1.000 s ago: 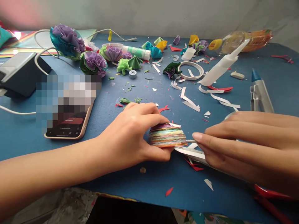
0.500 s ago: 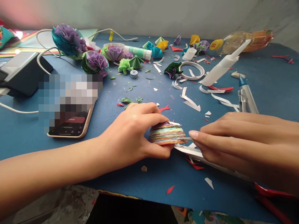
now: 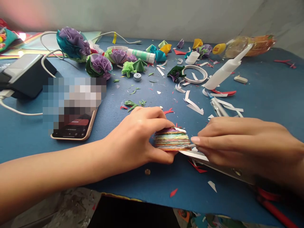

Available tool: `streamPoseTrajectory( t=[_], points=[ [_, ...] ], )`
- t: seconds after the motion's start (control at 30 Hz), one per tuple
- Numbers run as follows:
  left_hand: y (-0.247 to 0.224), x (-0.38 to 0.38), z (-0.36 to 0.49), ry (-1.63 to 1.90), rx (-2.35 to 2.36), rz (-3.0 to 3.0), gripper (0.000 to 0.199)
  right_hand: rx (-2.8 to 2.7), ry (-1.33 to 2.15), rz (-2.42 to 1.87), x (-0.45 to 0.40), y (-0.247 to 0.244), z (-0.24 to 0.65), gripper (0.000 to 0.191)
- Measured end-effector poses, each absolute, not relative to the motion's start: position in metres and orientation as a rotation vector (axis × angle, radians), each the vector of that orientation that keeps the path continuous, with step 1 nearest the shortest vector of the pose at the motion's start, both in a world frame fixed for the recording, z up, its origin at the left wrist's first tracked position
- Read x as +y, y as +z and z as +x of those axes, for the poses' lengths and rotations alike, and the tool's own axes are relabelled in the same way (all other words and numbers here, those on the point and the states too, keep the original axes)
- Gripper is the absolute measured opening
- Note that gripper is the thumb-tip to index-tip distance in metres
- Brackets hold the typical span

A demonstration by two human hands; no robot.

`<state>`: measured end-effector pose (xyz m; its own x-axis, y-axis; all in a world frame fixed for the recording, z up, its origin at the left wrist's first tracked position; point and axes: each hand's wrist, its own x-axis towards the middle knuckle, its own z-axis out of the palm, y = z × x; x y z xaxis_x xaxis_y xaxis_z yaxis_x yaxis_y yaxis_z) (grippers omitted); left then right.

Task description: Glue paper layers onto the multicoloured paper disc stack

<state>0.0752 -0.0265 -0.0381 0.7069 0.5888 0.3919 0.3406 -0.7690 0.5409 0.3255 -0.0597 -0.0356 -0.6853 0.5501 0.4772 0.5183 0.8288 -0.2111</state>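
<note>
rosettes (image 3: 73, 44) of pleated paper, apparently finished, lie behind and left of the left hand (image 3: 144, 136), clamped around a multicoloured layered stack (image 3: 172, 140) near the blue tabletop's (image 3: 133, 186) front edge, whose layers look already assembled but whose right end, at the tip of a slim tool (image 3: 193, 145) pinched in the right hand (image 3: 237, 139) over scissors (image 3: 228, 171), seems unfinished.

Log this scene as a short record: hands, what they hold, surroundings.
left hand: grips a multicolored layered piece
right hand: holds a slim pointed tool, tip at the piece's right end
under right hand: red-handled scissors
left side: smartphone, screen partly pixelated
back: ruffled paper flowers, glue stick, yellow-capped bottle
surface: blue tabletop with scattered paper scraps
</note>
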Motion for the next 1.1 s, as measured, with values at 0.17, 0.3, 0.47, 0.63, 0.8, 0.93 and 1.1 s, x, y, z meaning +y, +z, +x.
streamPoseTrajectory(
  t=[0.17, 0.3, 0.47, 0.63, 0.8, 0.93, 1.1],
  points=[
    [-0.040, -0.025, 0.073, 0.808, 0.681, 2.499, 0.024, -2.417, 0.287, -0.625, -0.049, -0.043, 0.323, 0.023],
    [-0.041, -0.026, 0.073, 0.824, 0.701, 2.473, 0.028, -2.364, 0.388, -0.561, -0.046, -0.048, 0.320, 0.019],
    [-0.043, -0.026, 0.074, 0.806, 0.740, 2.440, 0.029, -2.296, 0.471, -0.522, -0.048, -0.041, 0.318, 0.019],
    [-0.045, -0.025, 0.073, 0.811, 0.702, 2.415, 0.032, -2.262, 0.262, -0.785, -0.053, -0.035, 0.328, 0.021],
    [-0.046, -0.025, 0.072, 0.794, 0.681, 2.405, 0.037, -2.406, 0.109, -0.929, -0.036, -0.053, 0.339, 0.010],
    [-0.047, -0.023, 0.074, 0.795, 0.677, 2.414, 0.035, -2.436, 0.089, -0.934, -0.037, -0.054, 0.338, 0.015],
    [-0.048, -0.020, 0.077, 0.775, 0.663, 2.423, 0.034, -2.437, 0.244, -0.873, -0.059, -0.036, 0.330, 0.027]
  ],
)
